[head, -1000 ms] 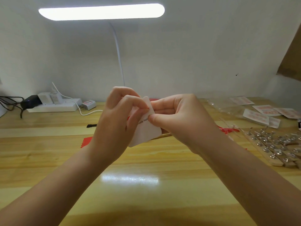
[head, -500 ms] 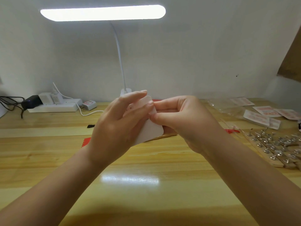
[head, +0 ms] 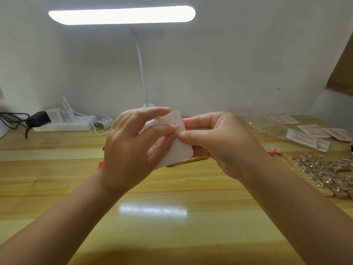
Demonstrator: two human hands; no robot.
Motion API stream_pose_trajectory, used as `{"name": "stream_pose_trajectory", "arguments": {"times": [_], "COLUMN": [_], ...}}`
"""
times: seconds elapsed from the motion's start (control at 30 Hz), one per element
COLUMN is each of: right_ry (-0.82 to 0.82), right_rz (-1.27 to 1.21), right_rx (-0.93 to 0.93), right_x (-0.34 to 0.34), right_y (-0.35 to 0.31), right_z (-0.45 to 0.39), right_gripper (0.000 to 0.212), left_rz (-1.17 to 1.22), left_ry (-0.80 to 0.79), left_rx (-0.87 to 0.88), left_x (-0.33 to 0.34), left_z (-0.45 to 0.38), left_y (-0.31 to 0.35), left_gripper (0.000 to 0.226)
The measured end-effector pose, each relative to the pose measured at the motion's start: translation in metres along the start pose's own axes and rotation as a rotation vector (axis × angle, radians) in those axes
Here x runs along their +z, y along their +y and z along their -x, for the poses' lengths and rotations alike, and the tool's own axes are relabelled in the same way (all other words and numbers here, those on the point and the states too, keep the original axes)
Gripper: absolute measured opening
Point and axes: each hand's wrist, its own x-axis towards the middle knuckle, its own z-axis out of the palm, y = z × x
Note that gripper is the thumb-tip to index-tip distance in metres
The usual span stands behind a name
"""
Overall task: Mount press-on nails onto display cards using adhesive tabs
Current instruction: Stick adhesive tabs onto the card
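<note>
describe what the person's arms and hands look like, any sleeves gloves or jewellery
Both forearms are bare right to the bottom edge of the picture, with no sleeves in view. The left hand and right hand wear no gloves, and no rings, watch or bracelets show on the visible sides. The fingernails that show look short and unpainted.

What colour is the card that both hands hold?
White, with small dark print; the card shows best in the head view.

Both forearms are bare to the frame's edge, and the hands [head: 131, 148] wear no gloves, rings or watch.
</note>
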Motion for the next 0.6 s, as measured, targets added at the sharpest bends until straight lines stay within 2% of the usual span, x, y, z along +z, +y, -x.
{"name": "stream_pose_trajectory", "arguments": {"times": [0.17,0.3,0.47,0.6], "right_ry": [0.015,0.035,0.035,0.012], "right_rz": [0.035,0.071,0.053,0.020], "right_rx": [-0.005,-0.032,-0.024,-0.010], "right_x": [0.0003,0.0018,0.0032,0.0020], "right_y": [-0.0011,-0.0017,-0.0023,-0.0043], "right_z": [0.0009,0.0018,0.0028,0.0032], "right_gripper": [0.025,0.019,0.011,0.020], "left_rz": [0.081,0.106,0.001,-0.030], "left_ry": [-0.007,-0.063,-0.047,-0.015], "left_rx": [-0.111,-0.164,-0.043,-0.003], "left_x": [0.0008,-0.0023,-0.0035,-0.0036], "left_z": [-0.0004,-0.0067,-0.0080,-0.0068], "left_y": [0.0035,0.0070,0.0051,0.0020], "left_gripper": [0.013,0.021,0.016,0.013]}}
